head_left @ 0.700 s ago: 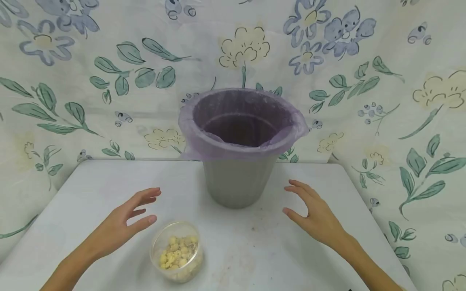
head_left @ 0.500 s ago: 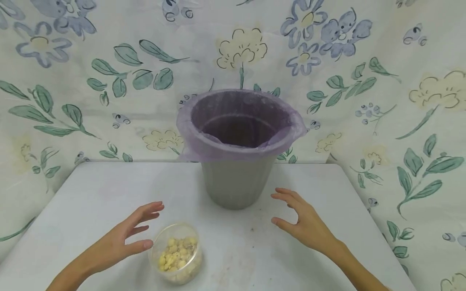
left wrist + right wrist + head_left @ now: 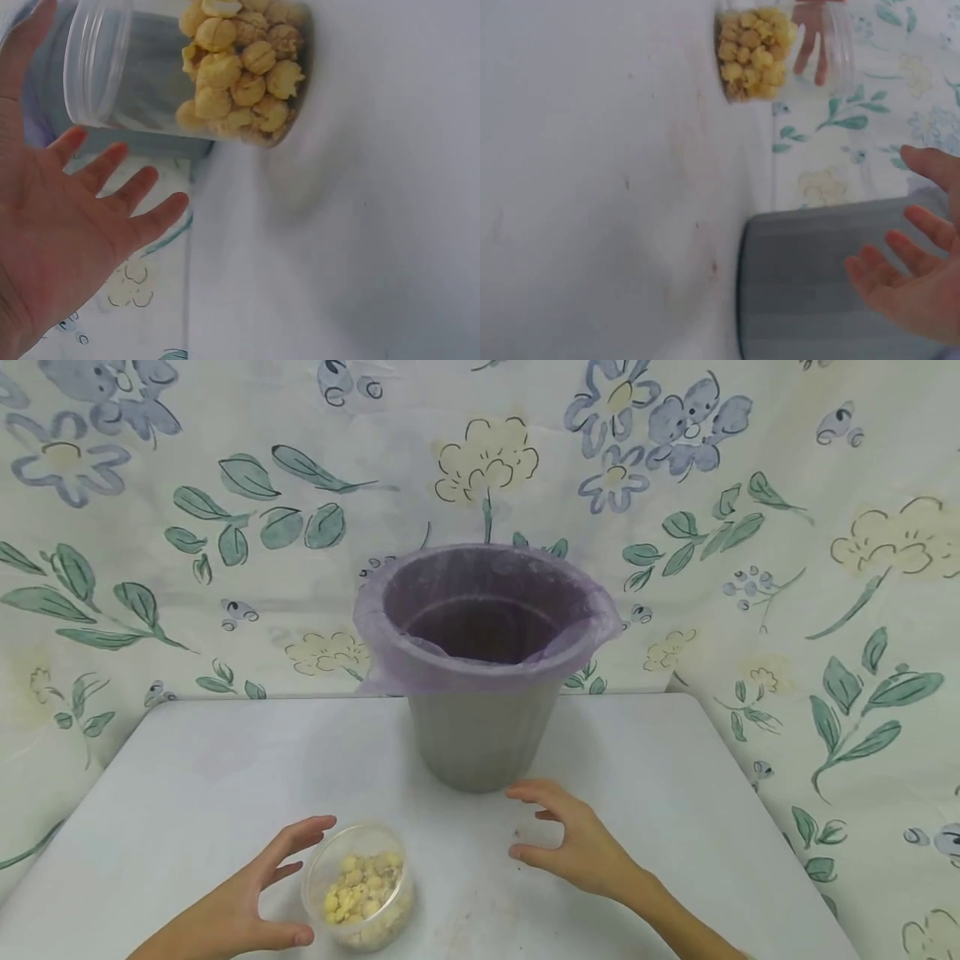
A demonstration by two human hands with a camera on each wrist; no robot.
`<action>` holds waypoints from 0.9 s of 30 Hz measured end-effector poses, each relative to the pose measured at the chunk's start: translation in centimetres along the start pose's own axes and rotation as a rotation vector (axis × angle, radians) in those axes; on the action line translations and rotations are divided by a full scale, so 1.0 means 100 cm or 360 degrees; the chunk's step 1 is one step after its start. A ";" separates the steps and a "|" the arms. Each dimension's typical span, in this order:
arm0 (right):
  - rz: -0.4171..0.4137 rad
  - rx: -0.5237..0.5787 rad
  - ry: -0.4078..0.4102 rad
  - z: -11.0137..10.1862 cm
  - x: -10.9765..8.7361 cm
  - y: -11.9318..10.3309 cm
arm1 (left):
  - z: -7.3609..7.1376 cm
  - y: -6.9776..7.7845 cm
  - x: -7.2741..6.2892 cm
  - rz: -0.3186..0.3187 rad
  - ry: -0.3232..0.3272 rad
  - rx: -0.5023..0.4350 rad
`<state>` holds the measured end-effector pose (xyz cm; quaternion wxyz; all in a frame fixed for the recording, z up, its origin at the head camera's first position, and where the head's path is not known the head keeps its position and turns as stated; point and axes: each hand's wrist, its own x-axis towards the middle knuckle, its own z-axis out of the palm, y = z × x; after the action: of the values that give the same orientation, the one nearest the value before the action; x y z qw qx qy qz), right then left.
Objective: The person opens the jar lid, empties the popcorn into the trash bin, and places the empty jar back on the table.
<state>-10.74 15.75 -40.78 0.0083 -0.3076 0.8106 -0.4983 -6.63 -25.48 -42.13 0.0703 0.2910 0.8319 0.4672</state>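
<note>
A clear plastic jar (image 3: 358, 887) without a lid stands on the white table, partly filled with yellow popcorn (image 3: 244, 75). My left hand (image 3: 243, 893) is at the jar's left side, thumb and fingers spread around it, a small gap showing. In the left wrist view the same left hand (image 3: 75, 217) has its fingers spread beside the jar's rim. My right hand (image 3: 573, 843) is in front of the bin, to the right of the jar, fingers loosely bent and holding nothing. Between the right hand and the jar lies a stretch of table.
Behind the jar stands a grey bin (image 3: 480, 735) lined with a thin purple bag (image 3: 375, 635) folded over its rim. The white table (image 3: 225, 777) has small dark specks and faint stains. A floral cloth (image 3: 262, 568) hangs behind and along the sides.
Both hands have come down and nearer the jar: the left to its left side, the right leftward past the front of the bin. Jar and bin stay in place.
</note>
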 end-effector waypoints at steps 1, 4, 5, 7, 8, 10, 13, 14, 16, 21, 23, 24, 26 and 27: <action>-0.0003 0.0020 -0.0020 0.004 0.000 0.000 | 0.001 -0.002 -0.001 -0.0005 -0.0014 -0.0025; 0.0011 0.0094 -0.0088 0.015 0.001 0.000 | 0.005 -0.004 -0.004 -0.0063 -0.0050 -0.0068; 0.0021 0.0124 -0.0110 0.019 0.001 0.000 | 0.006 -0.005 -0.005 -0.0066 -0.0058 -0.0070; 0.0052 0.0188 -0.0147 0.027 0.002 0.000 | 0.009 -0.005 -0.005 -0.0105 -0.0065 -0.0056; 0.0068 0.0221 -0.0162 0.030 0.002 0.000 | 0.011 -0.004 -0.004 -0.0135 -0.0067 -0.0057; 0.0098 0.0276 -0.0184 0.037 0.003 0.001 | 0.014 -0.003 -0.003 -0.0191 -0.0059 -0.0075; 0.0121 0.0348 -0.0214 0.047 0.004 0.001 | 0.019 -0.001 -0.001 -0.0282 -0.0040 -0.0158; 0.0126 0.0362 -0.0222 0.049 0.005 0.001 | 0.021 0.000 0.000 -0.0310 -0.0029 -0.0190; 0.0128 0.0385 -0.0233 0.054 0.006 0.001 | 0.024 0.002 0.001 -0.0348 -0.0006 -0.0237; 0.0125 0.0388 -0.0249 0.063 0.008 -0.002 | 0.030 0.005 0.002 -0.0336 0.0091 -0.0278; 0.0124 0.0382 -0.0258 0.065 0.009 -0.003 | 0.032 0.005 0.003 -0.0299 0.0127 -0.0269; 0.0122 0.0378 -0.0262 0.067 0.009 -0.003 | 0.033 0.005 0.003 -0.0294 0.0132 -0.0267; 0.0120 0.0374 -0.0268 0.069 0.010 -0.003 | 0.035 0.005 0.005 -0.0262 0.0136 -0.0274; 0.0111 0.0376 -0.0271 0.070 0.011 -0.004 | 0.035 0.006 0.006 -0.0244 0.0138 -0.0284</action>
<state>-9.20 9.47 -43.70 0.1305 -0.3173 0.7529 -0.5617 -5.51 -22.31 -43.53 0.0954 0.1986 0.8092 0.5446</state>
